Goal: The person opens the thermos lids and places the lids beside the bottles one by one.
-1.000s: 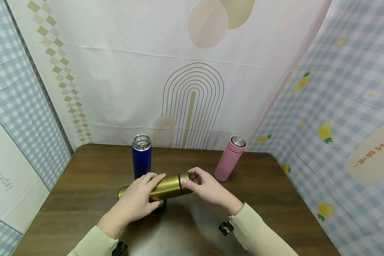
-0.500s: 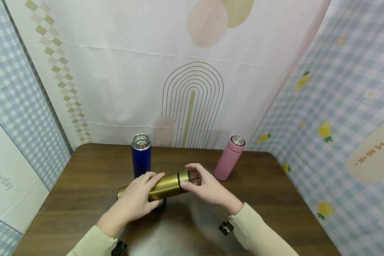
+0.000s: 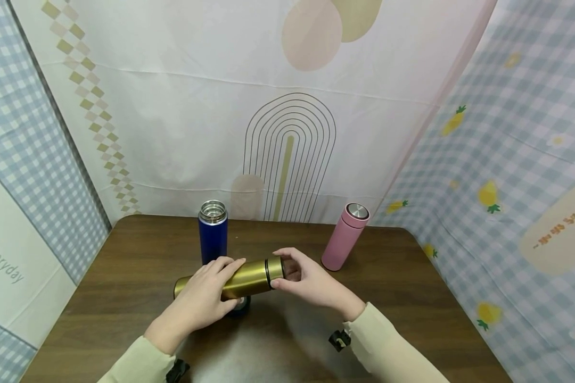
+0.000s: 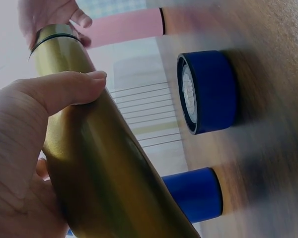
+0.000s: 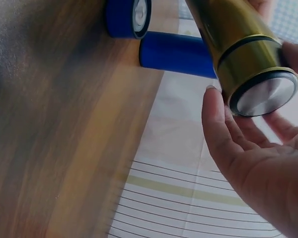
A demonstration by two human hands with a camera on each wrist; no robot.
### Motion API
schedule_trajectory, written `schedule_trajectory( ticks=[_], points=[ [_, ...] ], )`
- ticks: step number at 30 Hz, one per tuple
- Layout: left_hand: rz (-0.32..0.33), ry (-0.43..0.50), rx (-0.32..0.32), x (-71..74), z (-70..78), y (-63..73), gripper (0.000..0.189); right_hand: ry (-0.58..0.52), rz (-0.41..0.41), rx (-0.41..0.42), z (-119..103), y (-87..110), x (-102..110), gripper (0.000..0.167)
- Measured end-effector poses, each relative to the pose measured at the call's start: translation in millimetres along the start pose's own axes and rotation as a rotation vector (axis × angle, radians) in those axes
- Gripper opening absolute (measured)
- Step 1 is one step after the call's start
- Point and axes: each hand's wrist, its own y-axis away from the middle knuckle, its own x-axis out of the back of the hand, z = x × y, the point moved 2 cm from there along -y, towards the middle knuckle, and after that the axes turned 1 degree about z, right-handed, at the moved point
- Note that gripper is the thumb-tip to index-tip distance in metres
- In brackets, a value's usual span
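Note:
My left hand [image 3: 198, 300] grips the middle of a gold thermos bottle [image 3: 249, 279], which lies tilted above the table, its capped end pointing right. At that end my right hand [image 3: 313, 279] curls its fingers and thumb round the gold lid [image 3: 275, 267]. From the right wrist view, the lid's silver disc [image 5: 268, 94] faces the palm, with the thumb at the lid's side. Behind the left hand stands a blue thermos bottle [image 3: 213, 239] with its steel mouth uncovered. Its blue cap [image 4: 213, 91] sits on the table, mostly hidden under the gold bottle in the head view.
A pink thermos bottle [image 3: 342, 239] with its lid on stands at the back right of the brown wooden table [image 3: 388, 298]. A white printed cloth [image 3: 187, 133] hangs along the back edge, and a blue checked cloth [image 3: 469, 213] hangs on the right.
The right hand's fingers have loosened and shifted round the lid, with the thumb now at its lower edge. The left hand and the gold bottle stay almost in place.

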Motion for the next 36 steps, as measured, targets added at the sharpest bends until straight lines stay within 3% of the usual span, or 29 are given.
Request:
schedule_trajectory(
  ticks=[3, 7, 13, 17, 21, 27, 36],
  points=[
    [0.0, -0.002, 0.005, 0.1, -0.5, -0.2, 0.081, -0.026, -0.031, 0.037, -7, 2.4, 1, 0.059],
    [0.01, 0.001, 0.0, 0.1, -0.4, -0.5, 0.081, -0.01, -0.02, 0.041, 3, -0.8, 2, 0.065],
    [0.004, -0.001, -0.002, -0.6, 0.9, -0.3, 0.081, 0.043, 0.052, -0.07, 22, -6.9, -1, 0.057],
    [-0.003, 0.001, -0.003, -0.8, 1.9, -0.5, 0.081, 0.042, 0.046, -0.121, 23, -8.2, -3, 0.055],
    [-0.004, 0.0, -0.002, 0.3, 1.7, -0.5, 0.081, 0.029, 0.019, -0.079, 20, -8.2, -3, 0.049],
    [-0.003, -0.001, 0.006, 0.9, 1.1, 1.7, 0.08, -0.003, -0.028, -0.006, 19, -6.1, -2, 0.06],
    [0.015, 0.005, -0.011, 0.6, 1.3, 2.6, 0.081, 0.063, 0.034, -0.085, 20, -8.5, -1, 0.052]
  ],
)
